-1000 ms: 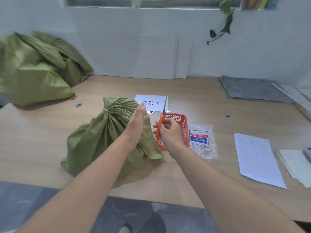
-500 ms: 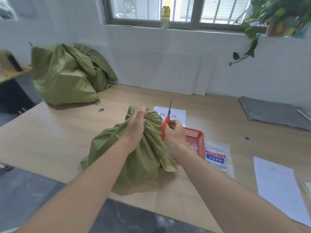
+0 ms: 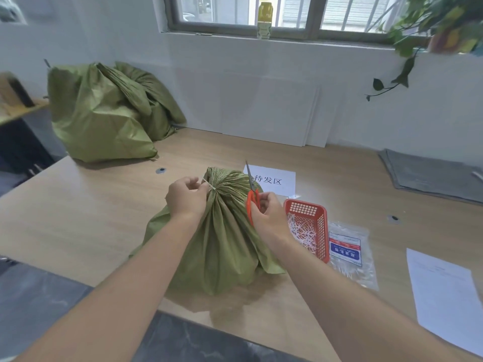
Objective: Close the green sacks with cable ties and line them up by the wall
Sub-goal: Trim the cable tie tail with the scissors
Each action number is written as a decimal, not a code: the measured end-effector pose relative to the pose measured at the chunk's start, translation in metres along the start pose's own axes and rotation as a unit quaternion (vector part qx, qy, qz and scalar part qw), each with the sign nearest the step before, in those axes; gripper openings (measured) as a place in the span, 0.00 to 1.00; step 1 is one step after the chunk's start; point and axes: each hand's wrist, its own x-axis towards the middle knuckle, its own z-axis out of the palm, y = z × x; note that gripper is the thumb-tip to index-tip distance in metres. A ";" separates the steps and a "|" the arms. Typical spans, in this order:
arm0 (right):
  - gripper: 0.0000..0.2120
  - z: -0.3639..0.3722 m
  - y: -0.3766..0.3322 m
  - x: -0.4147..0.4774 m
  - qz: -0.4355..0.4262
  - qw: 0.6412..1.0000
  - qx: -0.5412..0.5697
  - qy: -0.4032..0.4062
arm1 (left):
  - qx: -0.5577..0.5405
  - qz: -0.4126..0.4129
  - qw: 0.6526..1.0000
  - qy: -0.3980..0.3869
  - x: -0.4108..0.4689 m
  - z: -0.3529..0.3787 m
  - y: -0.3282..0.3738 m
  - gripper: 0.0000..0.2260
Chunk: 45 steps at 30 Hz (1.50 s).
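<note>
A green sack (image 3: 222, 246) stands on the wooden table (image 3: 78, 218) in front of me, its neck gathered and bound by a white cable tie (image 3: 211, 186). My left hand (image 3: 185, 197) pinches the tie's loose tail at the left of the neck. My right hand (image 3: 269, 218) grips orange-handled scissors (image 3: 252, 194) just right of the neck, blades pointing up. Two more green sacks (image 3: 104, 113) lean by the wall at the back left.
A red basket (image 3: 311, 226) of white tie offcuts sits right of the sack, beside a plastic packet of cable ties (image 3: 347, 252). A printed label (image 3: 271, 180) lies behind. Paper sheets (image 3: 444, 296) lie right, grey cloth (image 3: 431, 176) back right.
My left hand slid from the right of the sack's neck round to its left and took the tie's tail. The scissors stayed up beside the neck. The head view tilted upward.
</note>
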 end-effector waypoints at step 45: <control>0.07 0.022 -0.010 0.016 -0.177 0.876 -0.448 -0.032 | -0.003 0.174 0.976 -0.129 0.063 0.007 -0.004 0.04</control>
